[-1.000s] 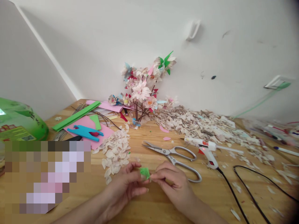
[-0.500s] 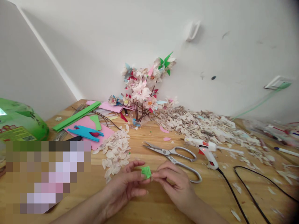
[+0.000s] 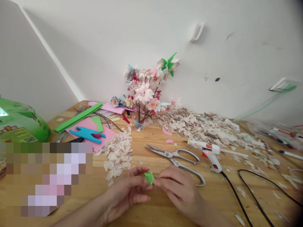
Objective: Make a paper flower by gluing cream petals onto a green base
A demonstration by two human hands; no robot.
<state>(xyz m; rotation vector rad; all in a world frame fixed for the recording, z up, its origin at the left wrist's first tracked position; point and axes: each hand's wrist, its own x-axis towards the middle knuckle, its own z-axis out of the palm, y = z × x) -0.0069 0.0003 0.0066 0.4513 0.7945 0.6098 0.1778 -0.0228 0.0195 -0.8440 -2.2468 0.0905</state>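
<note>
A small crinkled piece of green paper (image 3: 149,178) is pinched in my left hand (image 3: 129,186), whose other fingers curve loosely around it. From the right, my right hand (image 3: 181,189) meets the paper's edge with thumb and forefinger pressed together; both hands are on it above the table's front part. Just behind the hands lie metal scissors (image 3: 175,156), blades pointing left. A white glue gun (image 3: 208,151) with a small red light rests to their right. Left of the scissors spreads a pile of pale petals (image 3: 118,154).
Paper-like flowers on brown stems (image 3: 144,91) stand against the wall. Pale shavings (image 3: 201,124) cover the back right, and a black cord (image 3: 236,198) runs forward. Pink paper (image 3: 110,138), folded blue paper (image 3: 87,135) and a green strip (image 3: 78,118) lie left, near a green bag (image 3: 21,121).
The green piece has turned slightly between my fingers, showing a more star-like outline. My right hand has shifted a little and its fingers have closed in nearer to the paper.
</note>
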